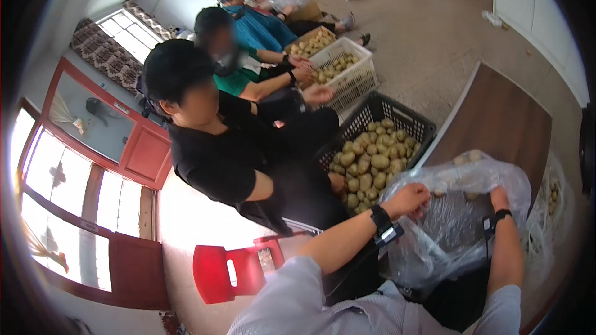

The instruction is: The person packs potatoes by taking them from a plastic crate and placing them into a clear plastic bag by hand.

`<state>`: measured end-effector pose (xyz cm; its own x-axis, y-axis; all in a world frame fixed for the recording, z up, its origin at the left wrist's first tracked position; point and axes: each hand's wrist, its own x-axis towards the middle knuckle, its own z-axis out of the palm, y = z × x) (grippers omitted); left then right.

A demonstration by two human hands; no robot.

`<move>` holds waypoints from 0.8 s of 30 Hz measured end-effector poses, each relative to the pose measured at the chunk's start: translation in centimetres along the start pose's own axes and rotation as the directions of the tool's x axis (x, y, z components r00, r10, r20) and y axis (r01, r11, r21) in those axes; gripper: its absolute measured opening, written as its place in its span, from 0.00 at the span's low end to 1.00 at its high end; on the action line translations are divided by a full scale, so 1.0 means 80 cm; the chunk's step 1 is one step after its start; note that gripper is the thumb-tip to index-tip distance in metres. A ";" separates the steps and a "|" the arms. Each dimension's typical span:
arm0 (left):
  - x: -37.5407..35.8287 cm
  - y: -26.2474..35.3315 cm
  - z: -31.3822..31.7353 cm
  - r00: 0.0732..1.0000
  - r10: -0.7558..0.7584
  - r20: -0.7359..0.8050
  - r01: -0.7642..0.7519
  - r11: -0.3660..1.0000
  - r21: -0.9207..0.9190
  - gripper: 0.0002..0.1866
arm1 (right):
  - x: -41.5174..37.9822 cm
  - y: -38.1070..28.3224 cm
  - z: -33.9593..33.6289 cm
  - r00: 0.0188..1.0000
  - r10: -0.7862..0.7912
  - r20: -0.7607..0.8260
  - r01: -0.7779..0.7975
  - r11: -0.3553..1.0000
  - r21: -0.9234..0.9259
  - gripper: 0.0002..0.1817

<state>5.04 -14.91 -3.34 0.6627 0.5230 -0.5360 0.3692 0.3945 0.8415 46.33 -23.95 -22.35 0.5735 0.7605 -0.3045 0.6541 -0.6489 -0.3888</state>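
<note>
A clear plastic bag (450, 229) lies spread in front of me, partly over a brown tabletop (496, 111). My left hand (408, 200) is closed at the left side of its mouth, its fingers bent together on what looks like the bag's edge. On the right side, my right hand (499, 198) grips the rim, with its fingers partly hidden by the plastic. A few pale round items (467, 157) show through the film near the far edge. Black bands with small devices are on both my wrists.
A black crate of potatoes (379, 155) stands left of the table, with a co-worker's hand (336, 183) at its near edge. Beyond are a white crate (357, 80) and more seated people. A red chair (233, 273) is lower left; another filled bag (549, 211) is right.
</note>
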 end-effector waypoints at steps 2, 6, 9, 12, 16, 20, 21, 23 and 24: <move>0.002 -0.003 0.001 0.999 0.018 -0.027 -0.018 1.000 -0.001 0.11 | -0.025 -0.032 -0.019 0.997 -0.002 -0.072 0.006 0.998 0.061 0.28; 0.001 0.001 -0.001 0.999 0.040 -0.034 -0.038 0.999 0.037 0.12 | -0.032 -0.045 -0.023 0.996 0.007 -0.085 -0.008 1.000 -0.012 0.31; 0.003 -0.006 -0.001 0.999 0.051 -0.018 -0.051 0.998 0.043 0.12 | -0.018 -0.035 -0.017 0.997 0.040 -0.061 -0.043 0.998 -0.053 0.32; -0.002 -0.002 -0.001 0.998 0.062 -0.024 -0.060 0.995 0.076 0.12 | -0.067 -0.059 -0.036 0.998 0.031 -0.062 -0.032 0.999 -0.007 0.31; -0.002 -0.004 0.000 0.995 0.085 -0.044 -0.080 0.990 0.114 0.12 | -0.081 -0.044 -0.008 0.992 0.022 -0.125 -0.025 0.999 -0.022 0.28; -0.009 0.002 0.003 0.992 0.117 -0.044 -0.107 0.976 0.188 0.13 | -0.150 -0.103 -0.047 0.994 0.018 -0.105 -0.004 0.991 0.135 0.24; -0.008 0.001 0.001 0.991 0.122 -0.050 -0.111 0.977 0.183 0.13 | -0.170 -0.121 -0.061 0.993 0.008 -0.122 0.010 0.990 0.144 0.23; -0.012 0.002 0.002 0.990 0.122 -0.070 -0.108 0.978 0.180 0.14 | -0.184 -0.125 -0.057 0.984 0.016 -0.178 0.012 0.988 0.157 0.23; -0.012 0.003 0.002 0.991 0.118 -0.066 -0.105 0.979 0.177 0.14 | -0.188 -0.123 -0.053 0.972 0.020 -0.233 0.021 0.985 0.171 0.23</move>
<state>4.58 -15.46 -2.64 0.6570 0.6147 -0.4364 0.4071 0.1980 0.8917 33.34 -29.09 -10.27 0.6857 0.7208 -0.1013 0.5716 -0.6194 -0.5381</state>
